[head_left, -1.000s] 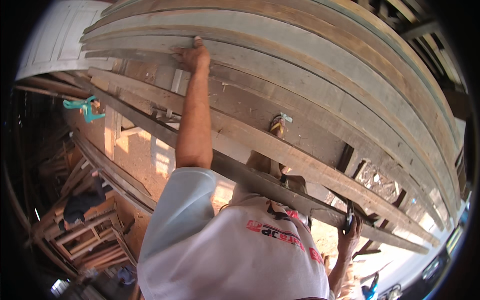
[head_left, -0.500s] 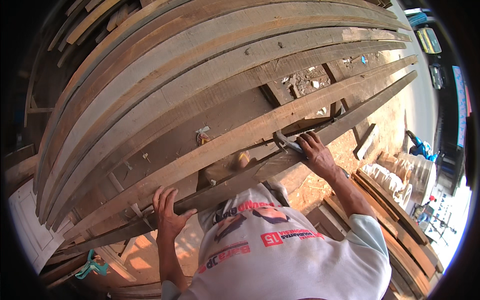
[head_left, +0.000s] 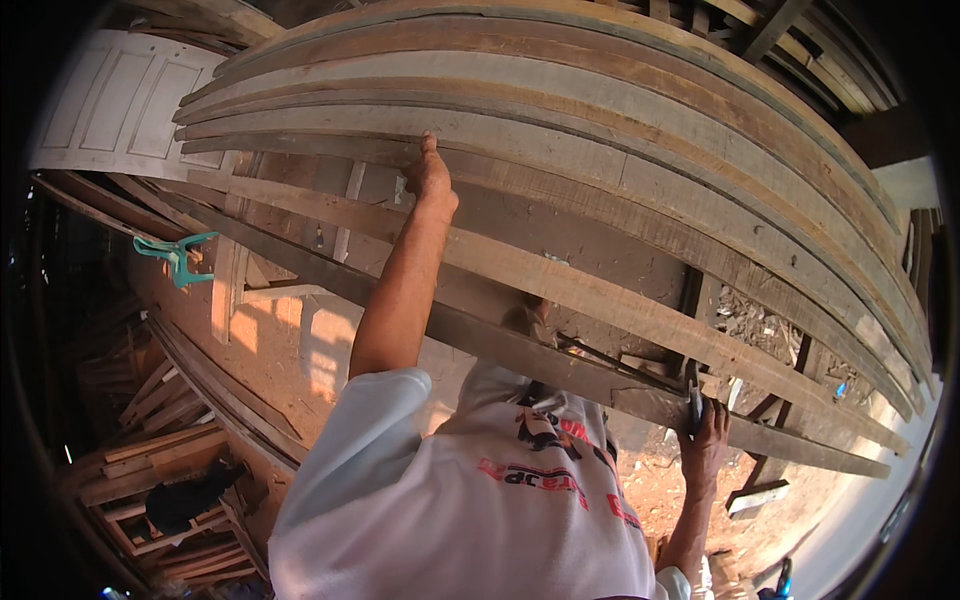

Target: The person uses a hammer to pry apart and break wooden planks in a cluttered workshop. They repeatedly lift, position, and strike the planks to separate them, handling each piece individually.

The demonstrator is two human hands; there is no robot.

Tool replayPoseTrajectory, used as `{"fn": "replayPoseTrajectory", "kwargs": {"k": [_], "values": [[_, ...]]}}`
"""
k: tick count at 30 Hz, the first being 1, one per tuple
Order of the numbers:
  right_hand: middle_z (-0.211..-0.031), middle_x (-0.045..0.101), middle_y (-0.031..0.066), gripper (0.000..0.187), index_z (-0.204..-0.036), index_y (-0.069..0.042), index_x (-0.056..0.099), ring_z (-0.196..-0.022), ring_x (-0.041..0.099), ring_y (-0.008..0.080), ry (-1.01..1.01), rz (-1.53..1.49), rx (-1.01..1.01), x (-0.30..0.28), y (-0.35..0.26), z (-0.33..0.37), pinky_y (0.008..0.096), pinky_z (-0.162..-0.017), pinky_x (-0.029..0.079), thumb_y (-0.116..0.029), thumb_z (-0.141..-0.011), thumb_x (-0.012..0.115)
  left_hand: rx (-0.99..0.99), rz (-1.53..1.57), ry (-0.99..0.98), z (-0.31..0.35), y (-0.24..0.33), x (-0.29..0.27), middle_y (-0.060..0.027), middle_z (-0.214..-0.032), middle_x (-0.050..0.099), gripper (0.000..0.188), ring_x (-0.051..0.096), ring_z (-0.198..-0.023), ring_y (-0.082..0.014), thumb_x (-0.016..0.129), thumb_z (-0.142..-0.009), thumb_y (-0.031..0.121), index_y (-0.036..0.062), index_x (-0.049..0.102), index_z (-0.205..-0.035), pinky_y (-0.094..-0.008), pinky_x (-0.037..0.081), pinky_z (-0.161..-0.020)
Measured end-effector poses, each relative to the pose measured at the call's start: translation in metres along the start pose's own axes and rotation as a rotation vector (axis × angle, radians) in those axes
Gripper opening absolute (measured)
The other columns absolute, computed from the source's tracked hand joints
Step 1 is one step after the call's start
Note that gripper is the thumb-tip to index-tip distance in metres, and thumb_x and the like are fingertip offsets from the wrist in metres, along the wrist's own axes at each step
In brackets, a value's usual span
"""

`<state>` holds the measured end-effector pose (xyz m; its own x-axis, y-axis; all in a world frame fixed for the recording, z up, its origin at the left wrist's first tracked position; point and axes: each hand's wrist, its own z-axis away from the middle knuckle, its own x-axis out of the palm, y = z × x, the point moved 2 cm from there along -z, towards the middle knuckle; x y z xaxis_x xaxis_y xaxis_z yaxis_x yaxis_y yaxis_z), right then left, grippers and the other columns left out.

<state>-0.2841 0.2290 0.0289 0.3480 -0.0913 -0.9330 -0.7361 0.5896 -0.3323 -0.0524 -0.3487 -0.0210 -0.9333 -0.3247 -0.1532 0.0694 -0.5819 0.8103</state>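
Observation:
Reaching forward, my left hand [head_left: 430, 182] is closed on the edge of a long grey-brown plank [head_left: 560, 197], one digit lying over its top; its other fingers are partly hidden. Nearer to me, a lighter plank [head_left: 590, 285] and a dark narrow plank [head_left: 500, 338] run across from left to right. At lower right, my right hand [head_left: 708, 428] is wrapped around what looks like a claw hammer [head_left: 694, 392], its grey metal head upright. That hand rests against the dark plank, and the hammer's handle is mostly hidden.
More long planks [head_left: 560, 85] lie side by side beyond. A white panelled door [head_left: 120, 105] is at far left, with a teal plastic stool-like piece [head_left: 178, 258] below it. Stacked timber [head_left: 165, 460] fills the lower left. Wood scraps [head_left: 765, 320] litter the ground at right.
My view has swung to the left. My left hand has gone from the near planks forward to a farther one. My right hand still holds the hammer at the dark plank.

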Motion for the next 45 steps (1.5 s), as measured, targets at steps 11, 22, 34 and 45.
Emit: {"fn": "replayPoseTrajectory", "kwargs": {"k": [11,22,34,45], "values": [[-0.137,0.056,0.0232,0.058,-0.135,0.000,0.057,-0.132,0.049,0.0454,-0.114,0.042,0.078,-0.001,0.004,0.000,0.0554,-0.111,0.043,-0.013,-0.083,0.080,-0.103,0.481,-0.160,-0.076,-0.039,0.001,-0.0191,-0.169,0.023,0.131,0.030,-0.153,-0.0377,0.073,-0.076,0.079,0.0028,0.013,-0.164,-0.0602,0.024,-0.125],[-0.135,0.056,0.0203,0.065,-0.134,-0.002,0.056,-0.133,0.049,0.0451,-0.122,0.025,0.111,-0.001,-0.002,-0.004,0.0549,-0.113,0.042,-0.011,-0.075,0.083,-0.206,0.394,-0.161,-0.067,-0.028,0.006,-0.0192,-0.172,0.017,0.142,0.025,-0.156,-0.0391,0.064,-0.070,0.092,0.0055,0.006,-0.167,-0.0617,0.014,-0.126],[-0.138,0.056,0.0197,0.062,-0.133,-0.003,0.058,-0.133,0.048,0.0442,-0.108,0.019,0.109,-0.006,-0.002,-0.006,0.0507,-0.109,0.047,-0.010,-0.076,0.081,-0.072,0.317,-0.307,-0.110,-0.047,0.001,-0.0108,-0.171,0.026,0.129,0.023,-0.157,-0.0361,0.064,-0.071,0.090,0.0133,0.021,-0.166,-0.0670,0.016,-0.124],[-0.133,0.056,0.0113,0.055,-0.128,-0.011,0.056,-0.137,0.048,0.0358,0.009,0.020,0.092,0.002,0.011,0.012,0.0427,-0.093,0.059,-0.012,-0.078,0.078,-0.034,0.389,-0.182,-0.090,-0.052,0.019,-0.0095,-0.170,0.030,0.086,0.029,-0.155,-0.0330,0.051,-0.101,0.066,0.0135,0.028,-0.165,-0.0504,0.020,-0.125]]}}
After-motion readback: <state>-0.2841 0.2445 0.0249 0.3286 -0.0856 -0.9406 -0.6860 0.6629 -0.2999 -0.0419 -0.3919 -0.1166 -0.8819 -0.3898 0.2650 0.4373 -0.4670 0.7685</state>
